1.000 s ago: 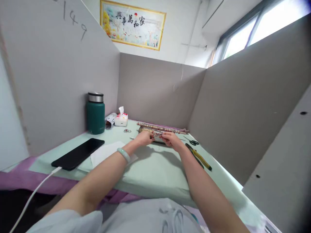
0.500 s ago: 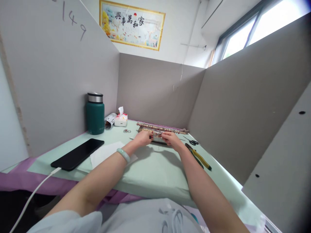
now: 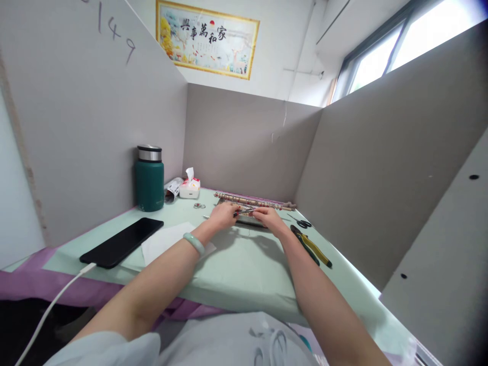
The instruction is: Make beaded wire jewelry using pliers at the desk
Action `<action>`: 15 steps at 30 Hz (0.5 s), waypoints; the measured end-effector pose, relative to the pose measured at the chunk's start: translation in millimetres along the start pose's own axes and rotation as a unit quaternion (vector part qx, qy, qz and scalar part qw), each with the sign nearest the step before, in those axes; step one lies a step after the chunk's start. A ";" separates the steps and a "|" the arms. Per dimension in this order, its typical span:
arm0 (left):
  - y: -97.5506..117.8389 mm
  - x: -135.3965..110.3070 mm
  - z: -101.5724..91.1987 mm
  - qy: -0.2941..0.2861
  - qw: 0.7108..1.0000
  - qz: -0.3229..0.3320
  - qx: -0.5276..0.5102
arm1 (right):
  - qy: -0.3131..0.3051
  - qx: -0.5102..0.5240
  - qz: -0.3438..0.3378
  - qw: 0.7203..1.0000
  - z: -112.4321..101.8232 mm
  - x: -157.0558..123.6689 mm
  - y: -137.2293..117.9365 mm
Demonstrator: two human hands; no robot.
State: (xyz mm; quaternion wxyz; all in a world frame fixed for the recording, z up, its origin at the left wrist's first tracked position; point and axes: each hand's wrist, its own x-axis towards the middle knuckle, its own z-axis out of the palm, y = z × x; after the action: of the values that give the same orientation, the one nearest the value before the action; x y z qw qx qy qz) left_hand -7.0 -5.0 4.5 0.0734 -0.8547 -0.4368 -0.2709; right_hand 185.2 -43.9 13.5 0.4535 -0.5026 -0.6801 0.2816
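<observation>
Over a shallow metallic tray (image 3: 251, 221) holding small beads, my two hands work close together. My left hand (image 3: 224, 216), with a pale green bangle (image 3: 194, 243) on its forearm, is closed on a thin tool (image 3: 244, 210) with a dark grip and silver tip pointing right. The tool's exact kind is too small to tell. Fingers of my right hand (image 3: 268, 218) are pinched near that tip; what they hold is too small to make out. Right behind the tray lie beaded sticks (image 3: 253, 201). A thin silver tip (image 3: 206, 217) shows left of my left hand.
To the right lie black scissors (image 3: 304, 223) and yellow-green pliers (image 3: 312, 247). On the left are a phone (image 3: 122, 242) with a cable, white paper (image 3: 168, 240), a green flask (image 3: 150, 178), a tissue pack (image 3: 189, 189) and small rings (image 3: 199, 206). Grey partitions (image 3: 247, 142) enclose the table.
My left hand has turned slightly, and the silver tool between the hands shows more. My right hand has barely shifted; the other things stay where they were.
</observation>
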 end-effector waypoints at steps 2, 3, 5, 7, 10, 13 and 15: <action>-1.1 1.7 0.7 -0.001 1.000 -0.011 -0.003 | 0.016 -0.006 -0.015 1.000 0.3 1.0 1.4; -1.7 2.5 1.0 -0.002 1.000 -0.018 -0.007 | 0.023 -0.005 -0.021 0.999 0.4 1.8 2.6; -2.8 3.6 1.3 -0.005 0.999 -0.032 -0.018 | 0.036 -0.004 -0.028 0.999 0.4 3.9 5.8; -3.4 4.1 1.5 -0.007 0.999 -0.032 -0.028 | 0.043 -0.002 -0.033 0.999 0.2 6.1 9.3; -3.1 3.5 1.9 -0.008 0.999 -0.011 -0.037 | 0.046 -0.002 -0.039 0.998 -0.2 8.2 12.9; -1.6 2.4 1.9 -0.007 0.999 0.004 -0.040 | 0.044 -0.004 -0.040 0.998 -0.3 8.6 13.9; -0.6 1.9 1.4 -0.007 0.999 0.000 -0.040 | 0.045 -0.006 -0.035 0.998 -0.1 8.5 14.0</action>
State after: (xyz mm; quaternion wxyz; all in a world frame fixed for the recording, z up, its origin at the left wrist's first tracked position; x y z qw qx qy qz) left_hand -6.0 -2.7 4.2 0.0364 -0.8586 -0.4264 -0.2822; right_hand 190.6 -31.2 4.7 0.4907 -0.4933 -0.6774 0.2388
